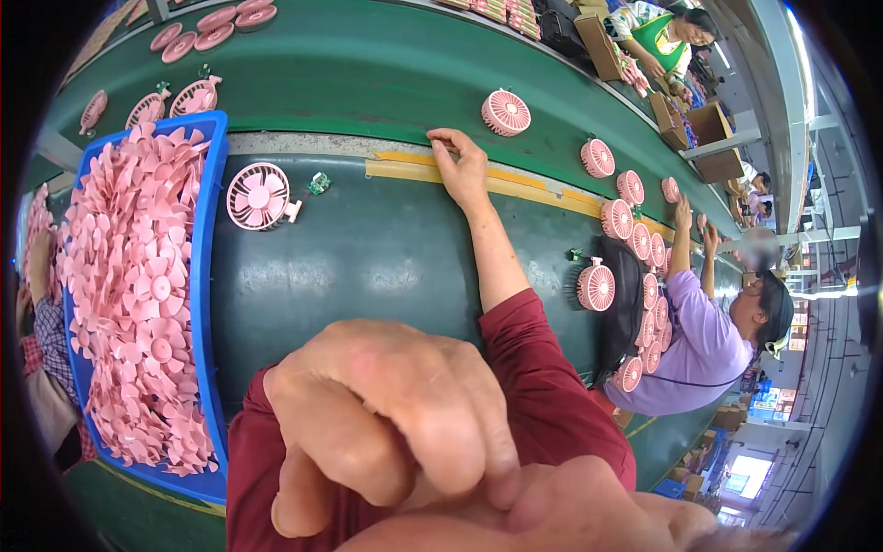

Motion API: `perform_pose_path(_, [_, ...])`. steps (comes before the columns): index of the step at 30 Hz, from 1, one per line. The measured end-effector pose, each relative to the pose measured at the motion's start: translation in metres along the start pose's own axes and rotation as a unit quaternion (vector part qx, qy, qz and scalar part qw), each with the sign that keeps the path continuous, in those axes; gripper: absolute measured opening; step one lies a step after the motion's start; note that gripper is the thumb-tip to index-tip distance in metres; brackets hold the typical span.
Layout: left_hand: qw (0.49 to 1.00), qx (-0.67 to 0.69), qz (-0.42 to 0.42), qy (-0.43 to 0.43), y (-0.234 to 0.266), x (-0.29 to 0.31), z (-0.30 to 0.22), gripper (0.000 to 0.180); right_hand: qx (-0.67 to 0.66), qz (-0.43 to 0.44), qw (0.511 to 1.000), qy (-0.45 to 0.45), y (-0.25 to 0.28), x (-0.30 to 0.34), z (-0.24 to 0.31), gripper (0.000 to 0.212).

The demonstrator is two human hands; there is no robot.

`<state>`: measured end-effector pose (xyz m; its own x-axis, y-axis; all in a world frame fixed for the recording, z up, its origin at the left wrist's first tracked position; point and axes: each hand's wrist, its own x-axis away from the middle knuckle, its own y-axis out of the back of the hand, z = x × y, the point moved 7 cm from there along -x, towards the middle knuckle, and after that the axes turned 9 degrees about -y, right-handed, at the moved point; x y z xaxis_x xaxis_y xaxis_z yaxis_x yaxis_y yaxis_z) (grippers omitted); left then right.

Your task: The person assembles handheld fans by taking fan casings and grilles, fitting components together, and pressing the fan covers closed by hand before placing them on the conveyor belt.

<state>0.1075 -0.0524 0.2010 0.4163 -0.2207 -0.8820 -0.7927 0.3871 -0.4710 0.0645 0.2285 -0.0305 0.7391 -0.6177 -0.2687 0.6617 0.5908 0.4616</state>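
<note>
My left hand (395, 405) is raised close to the camera, its fingers curled inward; I see nothing in them. My right hand (462, 166) reaches forward to the near edge of the green conveyor belt (368, 101). Its fingers are loosely bent, apart from the thumb, and hold nothing. On the dark green worktop (368, 267), left of that hand, lies a round pink fan head (260, 196) with its blades showing. A small green circuit board (319, 183) sits beside it. To the left stands a blue bin (210, 304) heaped with pink fan blades (147, 304).
A pink fan head with a slotted cover (506, 112) lies on the belt. More covered fan heads (616, 219) cluster at right beside a black bag (618, 294). A co-worker in lilac (704, 336) sits there, hands at the belt. Pink round parts (213, 35) lie far left.
</note>
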Motion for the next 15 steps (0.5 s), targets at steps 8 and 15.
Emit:
perform_pose_path(8, [0.995,-0.009,-0.065,0.081,0.0012,0.0047,0.0073,0.051,0.008,-0.002,1.0,0.008,0.001,-0.0001,0.0021,0.017])
perform_pose_path(15, [0.995,0.017,-0.063,0.081,0.0017,0.0045,0.0101,0.048,0.02,-0.003,1.0,0.004,0.0017,-0.001,0.0005,0.017])
